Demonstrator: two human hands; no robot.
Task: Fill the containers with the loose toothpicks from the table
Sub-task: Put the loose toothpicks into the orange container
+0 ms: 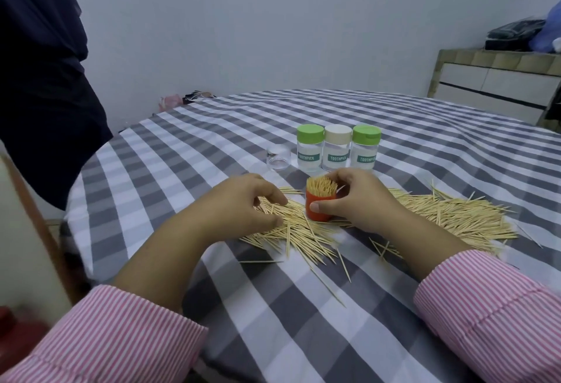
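Observation:
An orange cap-like holder (318,211) stands upright among the loose toothpicks, packed with upright toothpicks (321,185). My right hand (361,200) grips it, thumb across its front and fingers curled behind. My left hand (243,203) rests on the left part of the loose toothpick pile (297,230), fingers bent down onto the sticks; whether it pinches any I cannot tell. More loose toothpicks (455,215) spread to the right. Behind stand three capped jars labelled TOOTHPICK: green (309,147), cream (336,148), green (365,148). A clear empty jar body (278,156) sits left of them.
The table carries a grey-and-white checked cloth (303,306). A person in dark clothing (39,79) stands at the left edge. A wooden chair back (33,230) is near my left arm. A cabinet (498,82) stands far right against the wall.

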